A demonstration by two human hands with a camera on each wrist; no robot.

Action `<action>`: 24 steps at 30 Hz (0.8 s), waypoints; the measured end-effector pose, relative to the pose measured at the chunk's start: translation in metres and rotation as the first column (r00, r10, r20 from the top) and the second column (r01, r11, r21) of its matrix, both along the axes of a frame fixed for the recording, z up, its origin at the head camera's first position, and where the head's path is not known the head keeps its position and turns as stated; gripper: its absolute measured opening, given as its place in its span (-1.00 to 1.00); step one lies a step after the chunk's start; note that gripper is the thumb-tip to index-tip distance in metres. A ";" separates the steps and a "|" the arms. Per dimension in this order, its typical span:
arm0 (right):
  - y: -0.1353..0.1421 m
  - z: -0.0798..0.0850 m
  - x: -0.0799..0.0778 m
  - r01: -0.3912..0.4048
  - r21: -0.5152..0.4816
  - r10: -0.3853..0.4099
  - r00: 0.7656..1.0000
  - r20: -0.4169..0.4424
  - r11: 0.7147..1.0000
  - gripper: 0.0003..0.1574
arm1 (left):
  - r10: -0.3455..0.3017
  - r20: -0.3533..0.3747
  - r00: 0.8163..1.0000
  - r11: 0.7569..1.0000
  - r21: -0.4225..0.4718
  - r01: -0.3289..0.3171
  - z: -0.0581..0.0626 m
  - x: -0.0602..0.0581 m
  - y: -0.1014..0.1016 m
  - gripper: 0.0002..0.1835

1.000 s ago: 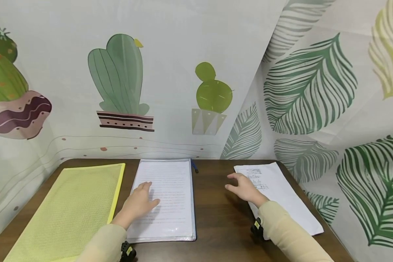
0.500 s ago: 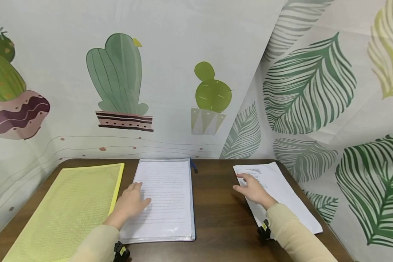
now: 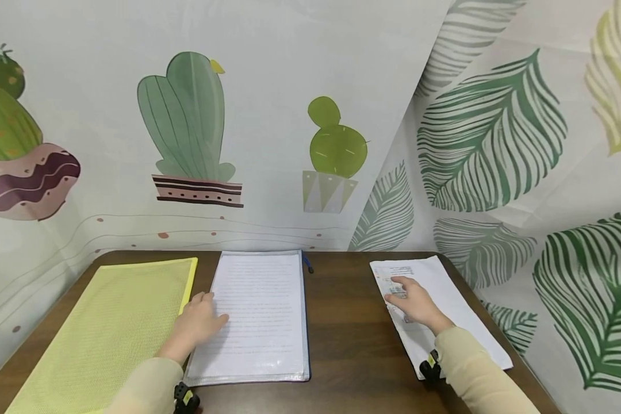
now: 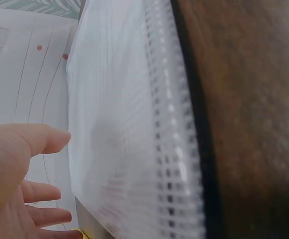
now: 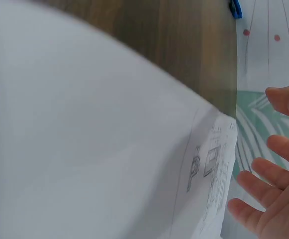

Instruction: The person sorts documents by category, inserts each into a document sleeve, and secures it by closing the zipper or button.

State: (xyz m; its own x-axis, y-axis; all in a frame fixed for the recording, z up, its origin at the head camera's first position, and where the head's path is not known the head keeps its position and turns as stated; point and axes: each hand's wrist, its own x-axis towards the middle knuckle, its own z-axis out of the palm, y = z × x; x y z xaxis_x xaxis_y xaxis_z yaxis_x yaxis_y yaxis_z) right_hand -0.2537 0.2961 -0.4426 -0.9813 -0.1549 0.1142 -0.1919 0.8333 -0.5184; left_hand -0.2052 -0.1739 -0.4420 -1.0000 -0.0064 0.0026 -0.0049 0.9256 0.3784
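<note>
My left hand (image 3: 196, 321) hovers over the left edge of a clear zip pouch (image 3: 261, 322) that has a printed sheet inside. Its fingers are spread and hold nothing; the left wrist view shows the thumb and fingers (image 4: 47, 216) apart from the pouch. On the right, my right hand (image 3: 416, 302) is held over white papers (image 3: 466, 322) with printed drawings near the far left corner. Relaxed, slightly bent fingers (image 5: 276, 174) show in the right wrist view, with nothing between them. A yellow mesh zip pouch (image 3: 108, 333) lies left of my left hand.
The pouches and papers lie on a dark wooden table (image 3: 347, 339). A blue zipper pull (image 3: 307, 263) sticks out at the clear pouch's far right corner. Behind the table hangs a wall covering (image 3: 269, 115) printed with cacti and leaves.
My left hand has moved left, from over the middle of the clear pouch to its left edge. My right hand has shifted right, further over the white papers.
</note>
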 end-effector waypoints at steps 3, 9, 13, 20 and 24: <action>0.005 0.000 0.001 0.011 0.006 -0.011 1.000 0.006 1.000 -0.26 | 0.004 0.015 1.000 1.000 -0.009 -0.004 -0.002 -0.001 -0.002 -0.26; 0.017 -0.003 0.002 0.035 0.007 -0.035 0.999 0.010 0.999 -0.22 | 0.055 0.056 0.997 0.998 -0.012 -0.055 -0.003 -0.001 -0.008 -0.30; 0.025 -0.006 0.002 0.041 0.018 -0.041 0.999 0.005 0.999 -0.20 | 0.086 0.093 0.992 0.996 -0.020 -0.084 -0.002 0.002 -0.013 -0.29; 0.039 -0.007 0.006 0.082 0.055 -0.084 0.995 0.044 0.995 -0.12 | 0.103 0.097 0.990 0.995 -0.021 -0.101 -0.003 0.004 -0.019 -0.35; 0.048 -0.005 0.009 0.125 0.085 -0.133 0.986 0.097 0.989 -0.06 | 0.126 0.095 0.987 0.992 -0.018 -0.125 -0.001 0.003 -0.023 -0.45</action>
